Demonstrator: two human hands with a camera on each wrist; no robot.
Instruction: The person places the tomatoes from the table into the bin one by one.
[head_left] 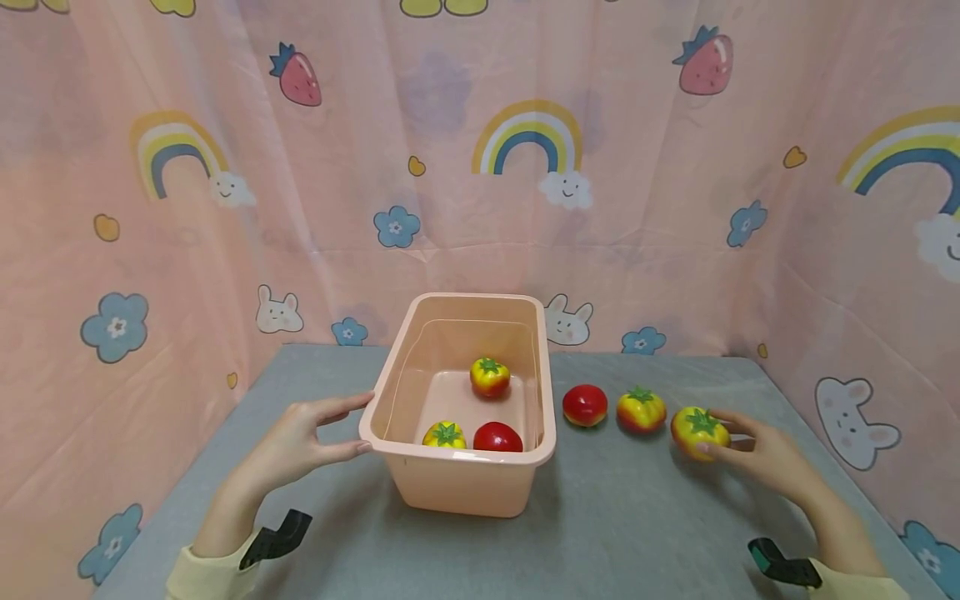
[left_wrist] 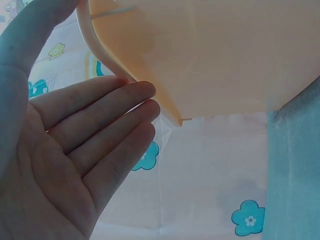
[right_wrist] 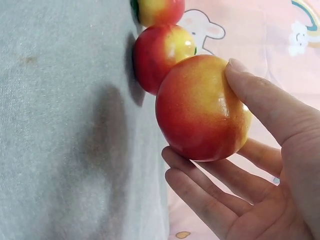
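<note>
My right hand holds a yellow-and-red toy tomato with a green leafy top between thumb and fingers. In the right wrist view that tomato is held off the grey tabletop, its shadow falling below. My left hand touches the left rim of a pink plastic bin with thumb and fingertips. Its fingers are extended along the rim in the left wrist view. Inside the bin lie a yellow-red tomato, another with a green top, and a red one.
Right of the bin, a red toy tomato and a yellow-red tomato sit in a row on the grey tabletop. A pink patterned curtain encloses the back and sides.
</note>
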